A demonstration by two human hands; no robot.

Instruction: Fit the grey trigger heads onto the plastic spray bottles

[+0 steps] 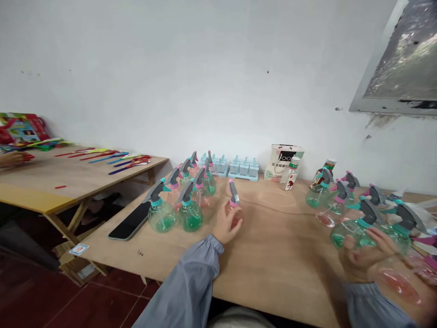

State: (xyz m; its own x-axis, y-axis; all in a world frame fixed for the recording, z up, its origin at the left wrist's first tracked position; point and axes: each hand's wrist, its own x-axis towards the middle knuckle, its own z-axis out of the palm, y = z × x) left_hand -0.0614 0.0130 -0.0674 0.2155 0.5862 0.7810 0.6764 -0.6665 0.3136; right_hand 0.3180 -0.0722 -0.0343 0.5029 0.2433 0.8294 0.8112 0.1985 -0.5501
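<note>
Work seems only partway, with bottles [191, 217] at both sides: the left hand [226, 223] has its grip closed around one pink bottle [235, 199] mid-surface [269, 259], while the blurred right hand [368, 255] is at a green bottle [346, 228], its grip I cannot tell.

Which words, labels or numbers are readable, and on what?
White patterned paper bag: Chinese characters, perhaps "互多"; rest unclear.
Square white sticker, blue edge: red mark, blurred.
Clear capped bottle, dark capped bottle: print too small.
White label, brown cardboard box: too small.
Red printed package: blurred.
</note>
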